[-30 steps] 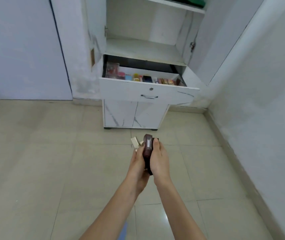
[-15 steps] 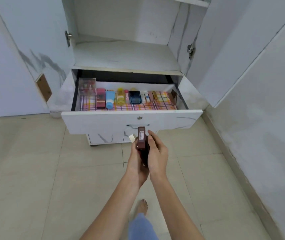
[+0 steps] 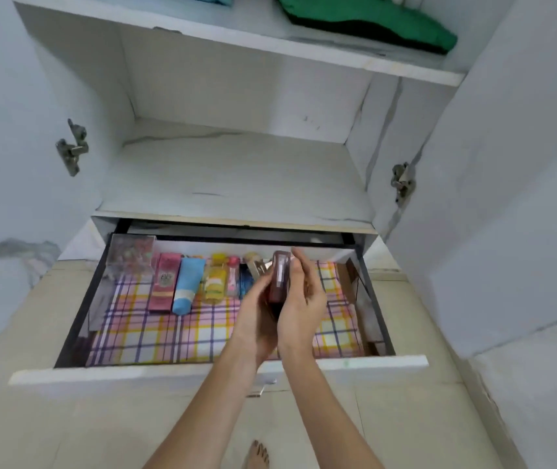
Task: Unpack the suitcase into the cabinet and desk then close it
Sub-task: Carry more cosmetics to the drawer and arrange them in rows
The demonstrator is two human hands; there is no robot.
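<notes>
Above open drawer (image 3: 202,370), maroon box (image 3: 279,280) (upright), left hand (image 3: 255,316) and right hand (image 3: 302,308) curled round it.

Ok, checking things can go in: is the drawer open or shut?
Open. The drawer is pulled well out, showing its plaid liner and a row of toiletries.

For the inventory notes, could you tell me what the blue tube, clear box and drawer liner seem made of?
Blue tube: probably soft matte plastic, squeeze-tube shape. Clear box: rigid glossy plastic or acrylic, see-through. Liner: flat plaid sheet, paper or cloth; cannot tell.
</notes>
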